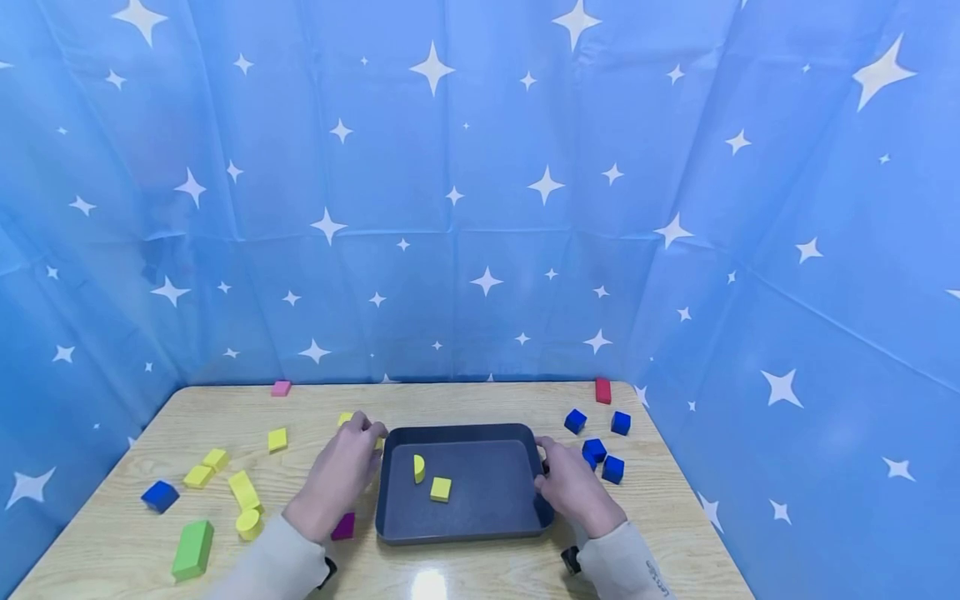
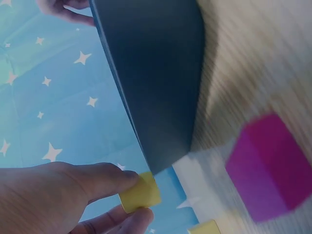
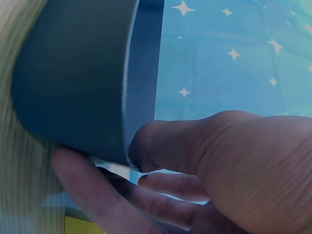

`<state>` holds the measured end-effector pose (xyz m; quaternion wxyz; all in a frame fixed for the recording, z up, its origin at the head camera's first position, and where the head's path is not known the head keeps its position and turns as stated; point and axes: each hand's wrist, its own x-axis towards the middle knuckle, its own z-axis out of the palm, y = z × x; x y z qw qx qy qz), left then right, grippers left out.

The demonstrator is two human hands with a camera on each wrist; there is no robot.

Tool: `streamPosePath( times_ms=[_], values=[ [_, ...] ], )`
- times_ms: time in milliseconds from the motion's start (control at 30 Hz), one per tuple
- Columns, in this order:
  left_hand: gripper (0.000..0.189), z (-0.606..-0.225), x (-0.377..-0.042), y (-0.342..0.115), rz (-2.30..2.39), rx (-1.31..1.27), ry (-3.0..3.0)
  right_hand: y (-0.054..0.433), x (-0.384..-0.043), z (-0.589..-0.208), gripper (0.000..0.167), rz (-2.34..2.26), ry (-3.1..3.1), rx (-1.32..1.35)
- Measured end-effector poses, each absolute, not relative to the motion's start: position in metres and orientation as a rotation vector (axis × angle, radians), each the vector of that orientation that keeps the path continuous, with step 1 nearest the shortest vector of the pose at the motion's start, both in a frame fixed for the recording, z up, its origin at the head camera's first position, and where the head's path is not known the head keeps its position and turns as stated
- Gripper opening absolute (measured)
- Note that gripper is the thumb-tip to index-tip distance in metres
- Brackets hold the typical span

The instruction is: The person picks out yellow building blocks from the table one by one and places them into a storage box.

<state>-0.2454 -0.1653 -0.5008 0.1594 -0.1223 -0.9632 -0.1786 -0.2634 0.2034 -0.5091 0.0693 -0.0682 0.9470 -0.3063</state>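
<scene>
Basically, right hand [image 1: 579, 486] clamps tray [image 1: 495, 475], lower centre of frame — probably to steady it — while left hand [image 1: 336, 475] pinches yellow block [image 2: 142, 193].

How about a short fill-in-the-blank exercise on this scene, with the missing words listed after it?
1. The color of the block that the left hand pinches is ____.
2. In the head view, the right hand holds the tray at its ____ end.
3. The number of yellow pieces lying inside the tray is ____.
4. In the head view, the green block lies to the ____ of the tray.

Missing words: yellow; right; two; left.
</scene>
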Motion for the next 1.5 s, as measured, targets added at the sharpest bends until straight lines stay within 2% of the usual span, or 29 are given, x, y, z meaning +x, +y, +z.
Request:
streamPosePath(
  times_ms=[667, 1500],
  values=[
    [0.034, -0.512, -0.219, -0.125, -0.526, -0.470, -2.616, 0.202, -0.264, -0.506, 0.065, -0.924, 2.832, -0.180],
    [0.024, -0.515, -0.205, -0.114, -0.544, -0.590, -2.738, 0.202, -0.269, -0.509, 0.065, -0.914, 2.831, -0.182]
  ],
)
